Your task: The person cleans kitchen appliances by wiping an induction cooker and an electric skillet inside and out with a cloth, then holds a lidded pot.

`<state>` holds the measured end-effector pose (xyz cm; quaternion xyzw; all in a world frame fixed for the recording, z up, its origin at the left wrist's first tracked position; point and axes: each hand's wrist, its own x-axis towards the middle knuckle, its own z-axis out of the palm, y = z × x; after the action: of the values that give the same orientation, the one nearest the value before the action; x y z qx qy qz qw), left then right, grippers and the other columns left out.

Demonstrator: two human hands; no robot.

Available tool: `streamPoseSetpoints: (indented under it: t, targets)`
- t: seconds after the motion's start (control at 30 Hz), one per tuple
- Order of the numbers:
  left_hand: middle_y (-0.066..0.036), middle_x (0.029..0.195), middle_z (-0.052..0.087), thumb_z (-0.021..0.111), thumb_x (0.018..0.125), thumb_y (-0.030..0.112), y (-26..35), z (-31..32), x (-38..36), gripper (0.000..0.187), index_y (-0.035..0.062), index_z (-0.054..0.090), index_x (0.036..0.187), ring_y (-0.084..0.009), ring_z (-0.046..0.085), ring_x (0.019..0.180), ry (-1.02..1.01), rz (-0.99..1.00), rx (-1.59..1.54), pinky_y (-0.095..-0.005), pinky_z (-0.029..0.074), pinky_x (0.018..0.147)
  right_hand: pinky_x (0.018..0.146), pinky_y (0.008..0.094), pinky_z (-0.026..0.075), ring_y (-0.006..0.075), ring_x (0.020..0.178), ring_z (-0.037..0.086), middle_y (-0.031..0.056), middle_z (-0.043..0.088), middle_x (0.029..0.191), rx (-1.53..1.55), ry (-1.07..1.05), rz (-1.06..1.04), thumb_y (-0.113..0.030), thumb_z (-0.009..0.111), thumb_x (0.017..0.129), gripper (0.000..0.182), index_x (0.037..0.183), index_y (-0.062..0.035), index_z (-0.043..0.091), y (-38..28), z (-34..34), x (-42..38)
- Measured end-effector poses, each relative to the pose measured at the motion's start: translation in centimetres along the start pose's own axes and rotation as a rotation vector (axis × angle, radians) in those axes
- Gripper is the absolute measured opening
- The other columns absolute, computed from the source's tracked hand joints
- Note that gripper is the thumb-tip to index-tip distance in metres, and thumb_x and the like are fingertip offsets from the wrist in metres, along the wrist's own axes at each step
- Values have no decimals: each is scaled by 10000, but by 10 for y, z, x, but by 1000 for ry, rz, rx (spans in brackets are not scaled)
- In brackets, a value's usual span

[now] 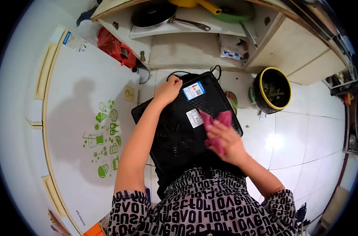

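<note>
On the left of the view stands a large white chest freezer (80, 129), its lid printed with green drawings of cups and jars; a blue-and-white sticker sits at its far corner and a line of small print near its close corner is too small to read. The white tiled floor (305, 133) lies open to the right, bare out to the round black bucket with a yellow rim (272, 89). At the top, an open wooden cupboard (194, 43) holds a black frying pan (153, 15) on its shelf.

Between freezer and open floor, the flat black plastic induction cooker (186, 122) is held underside up against the person's patterned shirt. It carries two labels: a white one with a blue band and a code square near its far edge, and a plain white one at mid-panel; neither text is legible. The left hand (168, 89) clamps the cooker's far edge. The right hand (226, 139) presses a crumpled magenta cloth (216, 124) on the panel, fingers closed over it, just beside the mid-panel label.
</note>
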<state>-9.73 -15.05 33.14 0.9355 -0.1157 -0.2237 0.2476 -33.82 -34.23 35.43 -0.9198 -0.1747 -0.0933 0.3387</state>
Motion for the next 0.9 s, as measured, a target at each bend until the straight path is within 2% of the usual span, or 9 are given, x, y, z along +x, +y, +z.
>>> streamPoseSetpoints:
  t: [0.2,0.27,0.33,0.4,0.47,0.6,0.7,0.8,0.9]
  targets:
    - [-143,1069,645,448,952,291,-42,15,38,355,7,585,1116,-261,581,998,-42,43,-173,-344,435,874,1047,396,403,289,1250,501,123,584,1259,100,-143,-350,-133,669,732,426,1144,-31,629,-18,51,68]
    - [-132,1060,648,450,956,262,-45,15,35,341,-10,598,1099,-241,576,981,-65,73,-198,-333,435,871,1025,388,423,307,1217,520,118,606,1217,84,46,-274,-135,678,730,382,1100,-49,638,-1,39,96]
    - [-175,1079,651,438,939,262,-39,8,27,342,24,655,1052,-331,594,1024,-128,-98,-415,-372,444,886,1015,401,423,321,1194,527,133,616,1180,-86,135,-159,-160,676,778,323,1078,-44,641,42,24,109]
    - [-175,1081,649,439,938,265,-54,16,34,347,22,653,1064,-331,598,1008,-116,-67,-415,-374,447,883,1000,408,429,332,1152,546,149,621,1148,-128,265,-64,-145,678,787,301,1054,-11,645,62,8,103]
    - [-175,1072,655,438,937,267,-46,14,25,348,22,657,1051,-335,604,996,-12,2,-263,-381,451,877,1002,413,427,331,1128,559,149,629,1115,-219,231,34,-130,687,779,320,1063,8,638,54,9,74]
    - [-177,1043,662,437,934,272,-30,9,17,351,25,660,1050,-340,607,985,1,-3,-148,-386,454,870,1052,436,394,306,1152,548,146,600,1185,89,35,-144,-96,682,756,335,1067,18,631,-26,19,48]
    - [-182,1024,664,438,930,279,-37,13,29,352,32,661,1045,-342,606,993,-5,30,-166,-390,453,870,1092,469,337,295,1232,488,135,578,1235,154,-135,-230,-93,689,686,380,1055,-12,653,-22,44,58]
    - [-186,1042,659,441,929,290,-47,18,35,353,37,661,1037,-342,604,1006,-46,27,-224,-395,452,871,1090,452,350,305,1260,476,126,594,1233,57,3,-224,-111,707,715,347,1057,-62,675,13,38,102]
    - [-189,1062,654,442,931,304,-38,11,19,358,40,659,1037,-342,602,1021,8,35,-235,-400,451,873,1072,408,373,326,1294,441,118,593,1246,-13,130,-24,-91,685,762,328,1090,-81,672,51,22,110]
